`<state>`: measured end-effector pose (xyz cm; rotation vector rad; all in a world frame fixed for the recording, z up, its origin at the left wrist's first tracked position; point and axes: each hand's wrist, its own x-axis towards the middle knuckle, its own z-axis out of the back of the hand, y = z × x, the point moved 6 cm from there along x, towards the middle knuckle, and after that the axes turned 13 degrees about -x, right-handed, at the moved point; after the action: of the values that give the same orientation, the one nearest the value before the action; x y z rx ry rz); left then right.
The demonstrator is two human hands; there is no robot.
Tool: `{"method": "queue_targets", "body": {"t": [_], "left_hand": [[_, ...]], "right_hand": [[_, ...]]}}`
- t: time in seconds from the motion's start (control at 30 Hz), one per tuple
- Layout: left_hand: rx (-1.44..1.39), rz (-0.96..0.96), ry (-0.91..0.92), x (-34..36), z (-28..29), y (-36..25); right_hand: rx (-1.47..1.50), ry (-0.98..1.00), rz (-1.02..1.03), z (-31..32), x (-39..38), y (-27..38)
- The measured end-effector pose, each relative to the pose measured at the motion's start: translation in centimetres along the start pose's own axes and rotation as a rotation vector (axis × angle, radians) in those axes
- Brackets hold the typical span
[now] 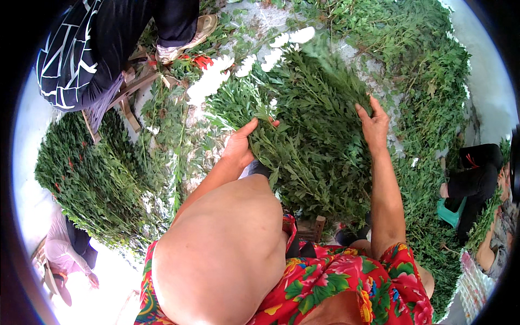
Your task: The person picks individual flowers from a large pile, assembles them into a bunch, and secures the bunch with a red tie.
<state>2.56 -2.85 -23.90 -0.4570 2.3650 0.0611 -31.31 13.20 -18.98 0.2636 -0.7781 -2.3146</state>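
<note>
A big heap of leafy green stems [314, 141] lies before me, with white chrysanthemum-like flower heads [211, 81] along its far left side. My left hand [240, 143] is closed round leafy stems at the heap's left edge; its thumb shows on top and fingertips peep out between the leaves. At the right edge, my right hand [375, 123] has thumb and fingers curled at the foliage, on a leafy flower stem that is smeared by motion toward a white bloom [302, 35]. Leaves partly hide the fingers of both hands.
Another stack of leafy stems [97, 173] lies at the left. Loose greenery [417, 70] covers the right side. At the upper left a person in dark trousers [176, 21] sits on a wooden stool [132, 89]. Other people sit at the lower left and far right, near a green stool [450, 212].
</note>
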Motion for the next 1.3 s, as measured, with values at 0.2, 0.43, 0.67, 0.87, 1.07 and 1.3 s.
{"method": "queue_targets", "body": {"t": [0.2,0.43,0.67,0.87,1.07,1.3], "left_hand": [[-0.047,0.041,0.017,0.3,-0.4,0.3],[-0.013,-0.040,0.040,1.1,-1.2,0.6],[0.103,0.010,0.232,-0.1,-2.9,0.8],[-0.051,0.066,0.357,-0.7,-3.7,1.1],[-0.040,0.002,-0.003,0.7,-0.4,1.1],[-0.016,0.016,-0.042,1.2,-1.4,1.3]], "right_hand": [[0.119,0.061,0.107,1.9,-3.0,7.9],[0.215,0.253,0.373,-2.1,-11.8,19.5],[0.231,0.201,0.274,-5.5,-13.2,18.4],[0.193,0.243,0.246,-5.4,-12.5,17.8],[-0.252,0.224,0.557,-4.7,-9.7,18.8],[-0.555,-0.021,0.090,-3.5,-0.2,2.3]]}}
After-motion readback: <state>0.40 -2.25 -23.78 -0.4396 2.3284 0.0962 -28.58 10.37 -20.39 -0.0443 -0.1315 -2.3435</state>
